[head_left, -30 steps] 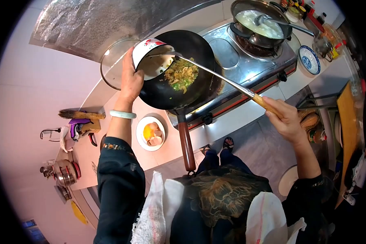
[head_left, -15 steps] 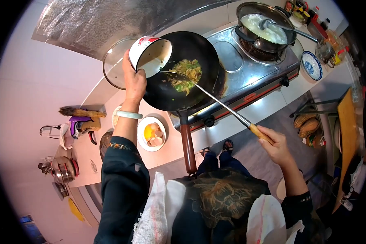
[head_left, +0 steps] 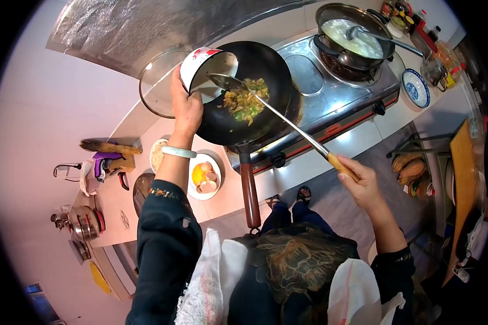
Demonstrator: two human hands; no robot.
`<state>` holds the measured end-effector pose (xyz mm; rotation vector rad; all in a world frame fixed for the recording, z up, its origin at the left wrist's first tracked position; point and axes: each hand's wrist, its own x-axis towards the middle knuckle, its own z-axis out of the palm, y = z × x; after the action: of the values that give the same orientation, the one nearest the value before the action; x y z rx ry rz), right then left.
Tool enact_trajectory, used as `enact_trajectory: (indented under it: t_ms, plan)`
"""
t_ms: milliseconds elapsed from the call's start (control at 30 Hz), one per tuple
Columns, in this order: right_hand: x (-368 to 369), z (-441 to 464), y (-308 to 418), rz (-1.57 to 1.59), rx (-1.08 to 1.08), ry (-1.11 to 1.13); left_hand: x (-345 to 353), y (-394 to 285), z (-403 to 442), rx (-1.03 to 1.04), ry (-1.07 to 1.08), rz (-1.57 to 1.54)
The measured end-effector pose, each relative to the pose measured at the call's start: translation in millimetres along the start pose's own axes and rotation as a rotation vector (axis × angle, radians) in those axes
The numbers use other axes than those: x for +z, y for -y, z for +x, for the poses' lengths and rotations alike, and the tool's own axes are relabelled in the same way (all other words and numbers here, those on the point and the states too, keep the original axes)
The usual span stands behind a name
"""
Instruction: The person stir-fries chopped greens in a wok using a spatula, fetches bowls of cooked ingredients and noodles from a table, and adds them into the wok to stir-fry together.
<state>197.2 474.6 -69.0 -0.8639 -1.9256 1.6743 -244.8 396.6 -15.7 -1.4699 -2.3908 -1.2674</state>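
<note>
My left hand [head_left: 187,108] grips a white enamel bowl [head_left: 196,64] with a red pattern, tilted on its side over the left part of a black wok [head_left: 271,70]. A wooden-handled metal spatula [head_left: 298,129] is held in my right hand [head_left: 360,183]. Its blade sits at the mouth of the bowl, partly inside it. Chopped food [head_left: 246,101], green and brownish yellow, lies in the middle of the wok. The wok's brown handle [head_left: 249,189] points toward my body.
A plate [head_left: 205,193] with eggshells and yellow egg stands left of the wok handle. On the gas stove [head_left: 344,105], a pot [head_left: 382,60] holds whitish liquid and a ladle. A glass lid [head_left: 154,95] leans behind the bowl; a blue-patterned bowl [head_left: 416,88] sits at right.
The bowl has shifted slightly right, further over the wok. The spatula blade has moved up and left from the food to the bowl's mouth.
</note>
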Motion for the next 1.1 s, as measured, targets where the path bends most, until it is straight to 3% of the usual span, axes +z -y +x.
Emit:
enact_trajectory:
  t_ms: [300,667,933,1100]
  plan:
    - [-4.8,-26.2,1.9,-0.049,0.042,-0.024,-1.1,8.2,9.4,-0.095,-0.095,-0.174]
    - [13.9,-12.7,-11.7,0.07,-0.038,-0.178,-8.8,-5.2,10.2,-0.466,-0.111,-0.682]
    - [22.1,-30.7,-9.0,0.061,0.08,-0.124,-1.6,-11.6,15.4,-0.568,-0.135,-0.863]
    - [22.2,-37.7,-19.7,0.09,0.063,-0.086,-1.1,8.6,16.5,-0.863,-0.205,-1.148]
